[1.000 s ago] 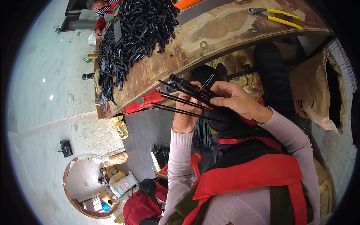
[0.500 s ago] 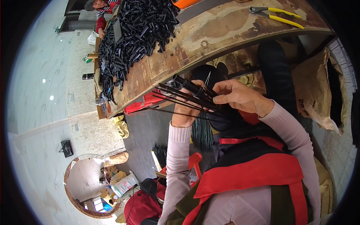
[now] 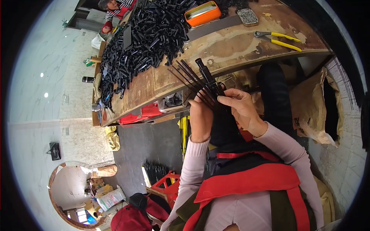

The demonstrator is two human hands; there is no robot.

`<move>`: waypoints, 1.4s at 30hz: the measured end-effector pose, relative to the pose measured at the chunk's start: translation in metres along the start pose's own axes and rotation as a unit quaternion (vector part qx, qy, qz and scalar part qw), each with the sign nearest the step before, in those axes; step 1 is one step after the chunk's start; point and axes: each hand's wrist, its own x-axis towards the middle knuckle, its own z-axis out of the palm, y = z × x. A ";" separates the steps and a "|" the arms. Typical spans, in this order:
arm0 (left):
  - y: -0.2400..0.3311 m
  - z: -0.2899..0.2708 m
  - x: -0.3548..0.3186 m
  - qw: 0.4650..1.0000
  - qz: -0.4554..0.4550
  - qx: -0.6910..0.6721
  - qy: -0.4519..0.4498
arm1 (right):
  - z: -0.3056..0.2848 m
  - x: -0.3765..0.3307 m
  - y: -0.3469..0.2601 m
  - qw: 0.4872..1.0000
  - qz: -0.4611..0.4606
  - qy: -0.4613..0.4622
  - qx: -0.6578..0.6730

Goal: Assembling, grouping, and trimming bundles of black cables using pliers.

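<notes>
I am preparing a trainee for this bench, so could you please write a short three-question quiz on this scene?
1. True or false: both hands hold the bundle of thin black rods.
2. Which tool lies on the workbench with yellow handles? A) pliers B) hammer C) saw
3. What is heaped on the bench's far left part?

Key
1. True: the left hand and right hand both grip the bundle, which has a thicker black tube among the rods.
2. A, the pliers.
3. A pile of short black tubes, beside an orange tray.
</notes>
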 end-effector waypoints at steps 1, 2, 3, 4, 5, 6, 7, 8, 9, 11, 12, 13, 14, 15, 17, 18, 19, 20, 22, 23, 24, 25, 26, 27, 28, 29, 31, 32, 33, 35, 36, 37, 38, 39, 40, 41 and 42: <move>0.003 0.009 -0.007 1.000 0.004 -0.003 0.004 | 0.003 -0.003 0.003 1.000 -0.012 0.003 0.001; 0.011 0.031 -0.016 0.989 0.060 0.131 0.046 | 0.005 -0.006 0.004 1.000 -0.008 0.000 -0.003; 0.018 0.047 -0.023 0.954 0.112 0.262 0.090 | 0.005 -0.008 0.006 1.000 -0.018 -0.004 -0.009; 0.027 0.054 -0.022 0.962 0.094 0.226 0.117 | 0.009 -0.009 0.009 1.000 -0.026 -0.011 -0.010; 0.028 0.052 -0.022 0.961 0.097 0.228 0.124 | 0.011 -0.010 0.011 0.999 -0.036 -0.016 -0.010; 0.028 0.049 -0.022 0.961 0.102 0.226 0.119 | 0.009 -0.009 0.008 0.999 -0.019 -0.026 -0.014; 0.027 0.045 -0.023 0.963 0.106 0.222 0.110 | 0.011 -0.010 0.008 0.999 -0.018 -0.028 -0.014; 0.028 0.042 -0.026 0.967 0.102 0.212 0.096 | 0.013 -0.011 0.007 0.998 -0.035 -0.039 -0.023; 0.030 0.040 -0.027 0.967 0.103 0.213 0.096 | 0.013 -0.011 0.007 0.997 -0.053 -0.050 -0.032; 0.030 0.044 -0.026 0.972 0.103 0.193 0.085 | 0.008 -0.006 0.006 0.998 -0.019 -0.057 -0.023; 0.028 0.039 -0.026 0.968 0.116 0.205 0.088 | 0.004 -0.003 0.006 0.998 0.017 -0.064 -0.012; 0.027 0.039 -0.026 0.968 0.118 0.204 0.085 | 0.003 0.001 0.005 0.998 0.015 -0.064 -0.015; 0.028 0.041 -0.026 0.967 0.119 0.210 0.084 | 0.001 0.004 0.005 0.996 0.040 -0.072 0.016; 0.028 0.041 -0.026 0.965 0.121 0.216 0.083 | 0.000 0.008 0.005 0.994 0.067 -0.080 0.046; 0.026 0.040 -0.024 0.966 0.118 0.217 0.074 | -0.007 0.015 0.006 0.992 0.083 -0.081 0.058; 0.025 0.040 -0.023 0.966 0.114 0.220 0.066 | -0.010 0.017 0.007 0.989 0.102 -0.082 0.072; 0.027 0.041 -0.023 0.966 0.115 0.219 0.068 | -0.009 0.016 0.008 0.989 0.104 -0.083 0.071; 0.031 0.043 -0.024 0.960 0.108 0.252 0.063 | -0.006 0.014 0.010 0.993 0.082 -0.067 0.061; 0.031 0.046 -0.025 0.952 0.100 0.284 0.060 | 0.000 0.007 0.015 0.996 0.062 -0.051 0.051; 0.028 0.048 -0.025 0.942 0.113 0.305 0.081 | 0.003 0.002 0.018 0.998 0.022 -0.047 0.020; 0.026 0.049 -0.026 0.931 0.126 0.326 0.103 | 0.005 0.000 0.020 0.999 -0.018 -0.043 -0.011; 0.026 0.048 -0.025 0.931 0.125 0.326 0.105 | 0.005 -0.001 0.020 0.999 -0.016 -0.042 -0.010; 0.026 0.046 -0.023 0.945 0.118 0.287 0.100 | 0.004 -0.001 0.020 0.998 -0.026 -0.054 -0.016; 0.026 0.044 -0.021 0.958 0.110 0.247 0.095 | 0.004 -0.002 0.021 0.997 -0.036 -0.065 -0.022; 0.029 0.041 -0.020 0.962 0.087 0.243 0.088 | 0.004 -0.003 0.021 0.997 -0.035 -0.064 -0.021; 0.032 0.039 -0.019 0.962 0.085 0.244 0.090 | 0.005 -0.006 0.021 0.997 -0.048 -0.064 -0.014; 0.035 0.035 -0.019 0.974 0.049 0.214 0.060 | 0.005 -0.008 0.020 0.996 -0.058 -0.062 -0.006; 0.035 0.035 -0.019 0.977 0.045 0.202 0.058 | 0.003 -0.008 0.018 0.997 -0.043 -0.061 -0.002; 0.034 0.035 -0.019 0.977 0.044 0.202 0.060 | 0.001 -0.008 0.017 0.998 -0.027 -0.060 0.002; 0.033 0.035 -0.018 0.978 0.042 0.199 0.054 | -0.004 -0.004 0.016 0.998 -0.007 -0.060 0.019; 0.032 0.036 -0.019 0.978 0.041 0.200 0.053 | -0.006 -0.003 0.016 0.997 0.012 -0.061 0.035; 0.030 0.036 -0.021 0.975 0.052 0.206 0.065 | -0.005 -0.003 0.016 0.998 0.012 -0.060 0.035; 0.028 0.038 -0.023 0.972 0.063 0.213 0.077 | -0.003 -0.004 0.016 0.998 0.024 -0.042 0.043; 0.025 0.040 -0.023 0.972 0.062 0.213 0.076 | -0.003 -0.004 0.016 0.998 0.036 -0.025 0.051; 0.023 0.042 -0.022 0.961 0.082 0.247 0.096 | -0.003 -0.004 0.016 0.998 0.035 -0.023 0.052; 0.021 0.045 -0.022 0.947 0.103 0.282 0.115 | -0.005 -0.003 0.016 0.997 0.042 -0.020 0.062; 0.019 0.048 -0.023 0.947 0.102 0.282 0.114 | -0.006 -0.003 0.016 0.996 0.048 -0.017 0.071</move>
